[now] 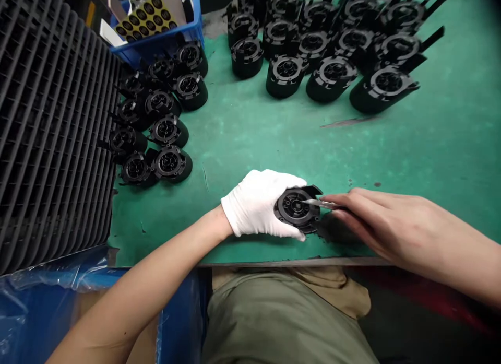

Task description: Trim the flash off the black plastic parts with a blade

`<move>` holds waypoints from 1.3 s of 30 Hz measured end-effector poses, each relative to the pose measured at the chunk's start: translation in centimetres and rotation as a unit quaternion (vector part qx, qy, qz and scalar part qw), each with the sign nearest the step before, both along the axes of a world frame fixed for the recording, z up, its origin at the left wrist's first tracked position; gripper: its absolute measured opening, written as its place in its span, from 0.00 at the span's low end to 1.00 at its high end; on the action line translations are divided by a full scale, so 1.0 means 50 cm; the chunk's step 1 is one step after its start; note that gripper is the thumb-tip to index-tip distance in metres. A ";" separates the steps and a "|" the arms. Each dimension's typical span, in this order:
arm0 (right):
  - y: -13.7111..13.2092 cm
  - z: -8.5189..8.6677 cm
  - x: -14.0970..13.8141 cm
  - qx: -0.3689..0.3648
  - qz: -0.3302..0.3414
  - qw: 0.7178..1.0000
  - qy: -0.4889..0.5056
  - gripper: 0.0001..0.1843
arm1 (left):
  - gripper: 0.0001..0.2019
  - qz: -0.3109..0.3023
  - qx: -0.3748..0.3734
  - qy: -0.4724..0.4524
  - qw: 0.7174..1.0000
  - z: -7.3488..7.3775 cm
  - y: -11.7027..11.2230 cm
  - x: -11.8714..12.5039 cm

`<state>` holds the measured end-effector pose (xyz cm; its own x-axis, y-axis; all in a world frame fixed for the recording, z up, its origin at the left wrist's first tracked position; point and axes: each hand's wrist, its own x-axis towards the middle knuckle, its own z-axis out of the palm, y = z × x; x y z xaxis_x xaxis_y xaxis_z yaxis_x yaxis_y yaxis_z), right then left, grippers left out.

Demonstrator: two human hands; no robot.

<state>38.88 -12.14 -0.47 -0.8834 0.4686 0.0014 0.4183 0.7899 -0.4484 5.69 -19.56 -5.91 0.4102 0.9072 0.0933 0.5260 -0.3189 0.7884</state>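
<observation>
My left hand, in a white glove, is wrapped round a round black plastic part that rests on the green mat near the table's front edge. My bare right hand pinches a thin metal blade whose tip touches the face of that part near its centre. A small heap of dark shavings lies on the mat under my right fingers.
Several identical black parts lie in a cluster at the left, beside a stack of black ribbed grilles. More black parts stand at the back. A blue bin with sticker sheets is at the far left. The green mat covers the table.
</observation>
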 end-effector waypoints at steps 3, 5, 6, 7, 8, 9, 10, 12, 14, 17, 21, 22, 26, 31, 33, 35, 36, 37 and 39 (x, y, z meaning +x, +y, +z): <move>0.012 -0.013 -0.010 -0.006 0.012 1.000 -0.020 0.33 | 0.54 0.012 0.008 0.009 1.000 -0.004 -0.002 0.001; 0.020 -0.020 -0.014 -0.008 0.024 0.999 -0.028 0.34 | 0.55 0.017 0.010 0.016 1.000 -0.005 -0.001 0.002; 0.025 -0.022 -0.015 -0.006 0.028 0.999 -0.026 0.34 | 0.55 0.016 0.009 0.018 1.000 -0.005 0.000 0.002; 0.029 -0.023 -0.016 -0.004 0.032 0.999 -0.023 0.33 | 0.54 0.015 0.010 0.019 1.000 -0.004 0.000 0.003; 0.034 -0.024 -0.017 -0.002 0.034 0.999 -0.020 0.33 | 0.53 0.014 0.012 0.019 1.000 -0.002 0.001 0.003; 0.038 -0.024 -0.017 0.001 0.038 0.999 -0.019 0.32 | 0.52 0.014 0.014 0.018 1.000 -0.001 0.001 0.003; 0.042 -0.023 -0.018 0.005 0.043 0.999 -0.020 0.33 | 0.52 0.016 0.016 0.017 1.000 0.000 0.001 0.003; 0.050 -0.022 -0.020 0.011 0.059 0.998 -0.020 0.33 | 0.52 0.021 0.015 0.017 1.000 0.002 -0.001 0.003; 0.057 -0.020 -0.024 0.018 0.069 0.997 -0.014 0.33 | 0.52 0.022 0.010 0.022 0.999 0.002 -0.001 0.003; 0.067 -0.020 -0.033 0.026 0.084 0.996 -0.006 0.34 | 0.52 0.018 0.013 0.021 1.000 0.001 -0.001 0.002; 0.080 -0.021 -0.041 0.023 0.109 0.994 0.011 0.31 | 0.51 0.017 0.014 0.014 1.000 0.003 0.001 0.001; 0.082 -0.022 -0.042 0.019 0.111 0.994 0.013 0.31 | 0.50 0.015 0.012 0.013 1.000 0.004 0.002 0.001; 0.088 -0.024 -0.042 0.013 0.115 0.993 0.000 0.32 | 0.50 0.013 0.010 0.014 1.000 0.003 0.001 0.002; 0.093 -0.021 -0.051 0.059 0.155 0.985 0.038 0.23 | 0.53 0.019 0.025 0.030 0.999 -0.005 -0.001 0.002; 0.092 -0.017 -0.056 0.082 0.167 0.981 0.052 0.21 | 0.52 0.020 0.027 0.034 0.999 -0.006 -0.001 0.002; 0.089 -0.013 -0.059 0.097 0.170 0.979 0.053 0.20 | 0.51 0.018 0.029 0.034 0.999 -0.006 -0.001 0.003; 0.087 -0.011 -0.059 0.104 0.170 0.979 0.049 0.20 | 0.51 0.016 0.030 0.033 0.999 -0.005 -0.001 0.003; 0.085 -0.010 -0.058 0.109 0.170 0.978 0.044 0.19 | 0.50 0.013 0.031 0.032 0.999 -0.005 -0.001 0.004; 0.080 -0.006 -0.056 0.113 0.170 0.978 0.028 0.18 | 0.50 0.012 0.031 0.030 0.999 -0.005 0.000 0.004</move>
